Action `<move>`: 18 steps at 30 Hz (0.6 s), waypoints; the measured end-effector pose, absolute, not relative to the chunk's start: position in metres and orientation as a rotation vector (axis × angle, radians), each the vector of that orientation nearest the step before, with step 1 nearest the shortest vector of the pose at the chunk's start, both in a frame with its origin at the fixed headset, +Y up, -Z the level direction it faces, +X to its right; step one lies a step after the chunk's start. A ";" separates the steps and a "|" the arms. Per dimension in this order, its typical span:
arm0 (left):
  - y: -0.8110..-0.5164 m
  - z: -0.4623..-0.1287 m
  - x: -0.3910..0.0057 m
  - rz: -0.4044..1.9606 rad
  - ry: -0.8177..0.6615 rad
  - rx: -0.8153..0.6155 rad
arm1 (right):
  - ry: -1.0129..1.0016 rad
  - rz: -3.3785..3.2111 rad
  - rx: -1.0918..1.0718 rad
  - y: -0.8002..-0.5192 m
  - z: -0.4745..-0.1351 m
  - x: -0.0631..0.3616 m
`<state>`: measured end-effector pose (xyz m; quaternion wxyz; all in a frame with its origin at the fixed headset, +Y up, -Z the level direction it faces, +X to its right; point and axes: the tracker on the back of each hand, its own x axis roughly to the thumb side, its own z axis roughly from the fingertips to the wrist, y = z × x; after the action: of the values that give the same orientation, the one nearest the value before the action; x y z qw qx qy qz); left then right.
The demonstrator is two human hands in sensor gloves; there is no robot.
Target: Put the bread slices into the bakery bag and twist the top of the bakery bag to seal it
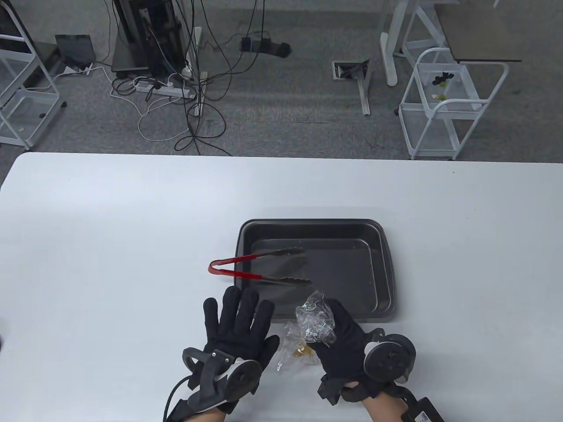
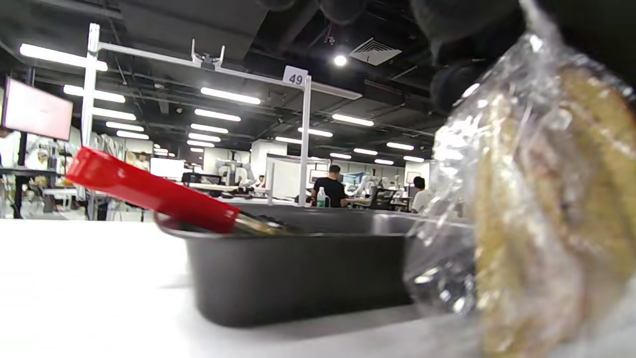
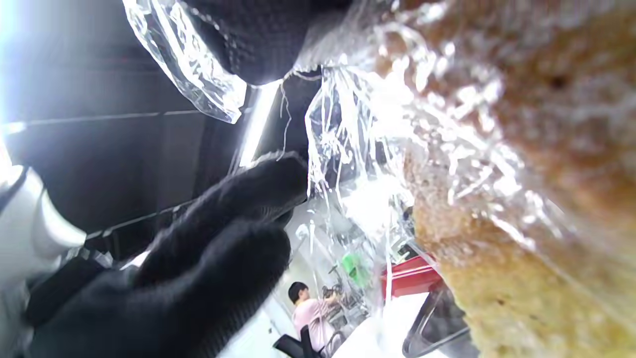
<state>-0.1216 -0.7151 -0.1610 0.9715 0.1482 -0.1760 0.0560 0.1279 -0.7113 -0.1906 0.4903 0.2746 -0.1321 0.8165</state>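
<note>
A clear plastic bakery bag stands on the table near the front edge, with browned bread slices showing low inside it. My right hand grips the crumpled top of the bag, fingers curled round it. My left hand hovers just left of the bag, fingers spread and straight, holding nothing. The left wrist view has the bag close on the right, bread pressed against the plastic. In the right wrist view, bread fills the right side behind wrinkled plastic.
A dark baking tray sits just behind the bag. Red-handled tongs lie across its left rim, tips inside the tray. The white table stretches wide on both sides. Beyond the far edge is grey carpet with cables and white racks.
</note>
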 end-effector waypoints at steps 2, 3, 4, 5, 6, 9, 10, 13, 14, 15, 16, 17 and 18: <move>-0.720 -0.165 -0.123 0.108 -0.347 0.274 | -0.327 1.987 0.612 -0.705 -0.194 0.139; -0.722 -0.168 -0.124 0.104 -0.342 0.268 | -0.317 1.982 0.584 -0.701 -0.196 0.144; -0.725 -0.170 -0.126 0.097 -0.337 0.248 | -0.269 1.981 0.547 -0.693 -0.199 0.152; -0.727 -0.173 -0.127 0.099 -0.335 0.236 | -0.221 2.001 0.495 -0.683 -0.201 0.161; -0.729 -0.175 -0.128 0.100 -0.332 0.227 | -0.201 2.020 0.473 -0.675 -0.203 0.169; -0.731 -0.178 -0.130 0.104 -0.328 0.205 | -0.210 2.100 0.394 -0.655 -0.211 0.196; -0.731 -0.178 -0.130 0.105 -0.328 0.204 | -0.201 2.140 0.365 -0.647 -0.214 0.209; -0.730 -0.177 -0.129 0.120 -0.333 0.204 | -0.174 2.224 0.265 -0.629 -0.225 0.249; -0.730 -0.177 -0.129 0.122 -0.338 0.208 | -0.173 2.226 0.248 -0.627 -0.227 0.258; -0.730 -0.177 -0.128 0.120 -0.341 0.209 | -0.144 2.236 0.219 -0.627 -0.231 0.271; -0.731 -0.177 -0.126 0.116 -0.345 0.202 | -0.113 2.245 0.183 -0.628 -0.234 0.284; -0.732 -0.177 -0.125 0.113 -0.347 0.199 | -0.120 2.243 0.160 -0.630 -0.237 0.292; -0.733 -0.177 -0.124 0.109 -0.350 0.195 | -0.099 2.231 0.120 -0.635 -0.242 0.304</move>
<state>-0.1238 -0.7328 -0.1770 0.9785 0.0969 -0.1739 0.0541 0.3043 -0.6354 -0.2418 0.4371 0.0484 -0.0397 0.8972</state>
